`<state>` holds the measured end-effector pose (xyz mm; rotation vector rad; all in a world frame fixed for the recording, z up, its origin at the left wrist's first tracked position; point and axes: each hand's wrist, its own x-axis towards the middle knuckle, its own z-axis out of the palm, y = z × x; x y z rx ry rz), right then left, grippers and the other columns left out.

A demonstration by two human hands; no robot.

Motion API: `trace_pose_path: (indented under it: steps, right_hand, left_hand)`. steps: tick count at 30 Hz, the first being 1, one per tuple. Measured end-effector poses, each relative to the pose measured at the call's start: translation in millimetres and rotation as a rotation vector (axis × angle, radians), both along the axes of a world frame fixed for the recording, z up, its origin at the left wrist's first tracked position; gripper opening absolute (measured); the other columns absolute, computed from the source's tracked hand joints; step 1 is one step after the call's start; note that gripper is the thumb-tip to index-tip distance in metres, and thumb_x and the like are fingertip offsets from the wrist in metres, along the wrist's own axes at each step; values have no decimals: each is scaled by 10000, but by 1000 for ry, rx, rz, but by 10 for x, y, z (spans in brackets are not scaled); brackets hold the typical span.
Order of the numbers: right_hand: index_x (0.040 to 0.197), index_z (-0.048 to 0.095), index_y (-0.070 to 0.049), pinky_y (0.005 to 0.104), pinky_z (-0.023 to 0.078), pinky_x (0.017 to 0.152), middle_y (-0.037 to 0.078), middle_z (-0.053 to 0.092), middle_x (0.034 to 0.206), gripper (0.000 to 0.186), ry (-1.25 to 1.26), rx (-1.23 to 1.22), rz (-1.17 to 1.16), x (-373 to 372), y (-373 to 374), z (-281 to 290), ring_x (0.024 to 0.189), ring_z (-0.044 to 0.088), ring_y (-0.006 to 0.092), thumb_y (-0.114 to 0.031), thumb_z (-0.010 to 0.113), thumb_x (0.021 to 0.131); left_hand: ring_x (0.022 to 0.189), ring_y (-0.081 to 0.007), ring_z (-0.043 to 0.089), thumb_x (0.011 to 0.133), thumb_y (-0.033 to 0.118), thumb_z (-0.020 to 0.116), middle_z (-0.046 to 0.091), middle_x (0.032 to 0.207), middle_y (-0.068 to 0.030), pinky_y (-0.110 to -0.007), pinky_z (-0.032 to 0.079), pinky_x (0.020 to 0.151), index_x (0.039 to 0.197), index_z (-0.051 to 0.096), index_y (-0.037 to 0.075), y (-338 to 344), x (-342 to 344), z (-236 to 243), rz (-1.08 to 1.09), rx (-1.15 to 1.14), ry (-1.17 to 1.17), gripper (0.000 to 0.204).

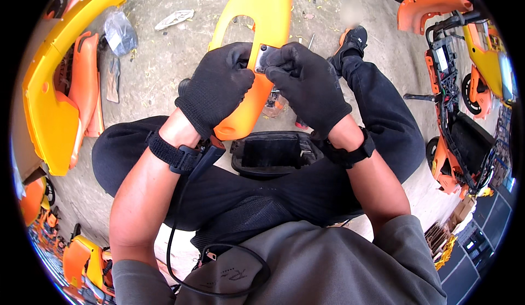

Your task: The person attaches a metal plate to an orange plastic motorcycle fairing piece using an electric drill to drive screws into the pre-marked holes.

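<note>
A long yellow plastic body panel [267, 10], shading to orange at its near end, lies between my knees with a large oval cut-out. My left hand [219, 81], in a black glove, is closed around its left edge. A small grey metal plate [261, 63] with a dark round screw or hole sits on the panel's right side. My right hand [311, 83], gloved too, has thumb and fingers pinched together against that plate. Whatever those fingertips hold is hidden by the glove.
A black plastic tray-like part [276, 168] lies in front of my lap. Yellow and orange panels [46, 108] stand at the left, beside a clear plastic bag [120, 31]. A partly stripped scooter frame [451, 86] stands at the right. A glove [113, 81] lies on the concrete floor.
</note>
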<state>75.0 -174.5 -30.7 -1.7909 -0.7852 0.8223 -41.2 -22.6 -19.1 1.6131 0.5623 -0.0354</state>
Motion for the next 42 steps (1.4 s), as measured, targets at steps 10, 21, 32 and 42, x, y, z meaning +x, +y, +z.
trace_pose_path:
  steps: [10,21,32,42]
  right_hand:
    - [1028,656,-8,369,508,665,139,636,850,191,-491,5,57,-59,6,-4,726,652,273,-78,715,860]
    - [919,620,-13,461,493,775,181,624,884,128,-410,29,35,-103,40,-27,873,621,373,-123,671,880]
    - [947,642,8,461,501,785,206,650,894,133,-229,-86,28,-79,40,-2,887,632,390,-118,641,906]
    - [974,650,4,455,507,798,208,663,915,139,-259,-87,32,-79,45,21,903,635,388,-124,626,925]
  left_hand:
    - [846,-161,641,825,61,559,712,979,-114,-298,521,804,1194,646,-51,15,-6,-39,-38,94,-8,395]
    - [901,-172,646,849,31,565,703,1043,-114,-312,518,847,1251,622,-27,-22,-3,-13,-18,96,-47,410]
    - [887,-179,650,828,1,552,699,1056,-125,-317,523,844,1255,617,-30,-55,-14,-61,-11,124,-60,433]
    - [862,-209,659,828,17,551,701,1051,-156,-328,530,840,1239,620,-38,-112,-1,-44,26,272,-63,420]
